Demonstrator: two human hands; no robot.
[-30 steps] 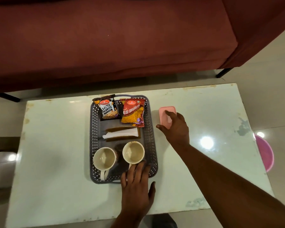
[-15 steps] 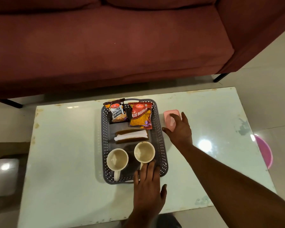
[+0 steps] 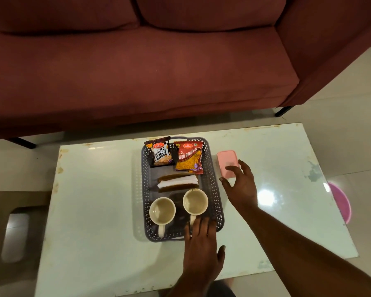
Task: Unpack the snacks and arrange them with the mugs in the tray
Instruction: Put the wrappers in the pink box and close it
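— If you judge by what sits in the grey perforated plastic tray (image 3: 216,198), how far along is this?
— Nearly there, I'd say. At its far end a dark packet of salted peanuts (image 3: 160,154) and a red packet of aloo bhujia (image 3: 189,157) lie side by side. Mid-tray is a stack of white paper napkins (image 3: 177,181). At the near end stand two cream ceramic mugs (image 3: 162,211), upright and apparently empty.
— And what's left?
— Probably the pink rectangular lidded box (image 3: 226,160), outside the tray just beside its right wall, on the white table (image 3: 99,200). The right hand (image 3: 241,186) is spread wide over the box's near end. The left hand (image 3: 201,245) lies flat, fingers straight on the tray's near rim.
— Anything unclear?
— Whether that right hand touches the box, what the box holds, and what the brown thing under the napkins is
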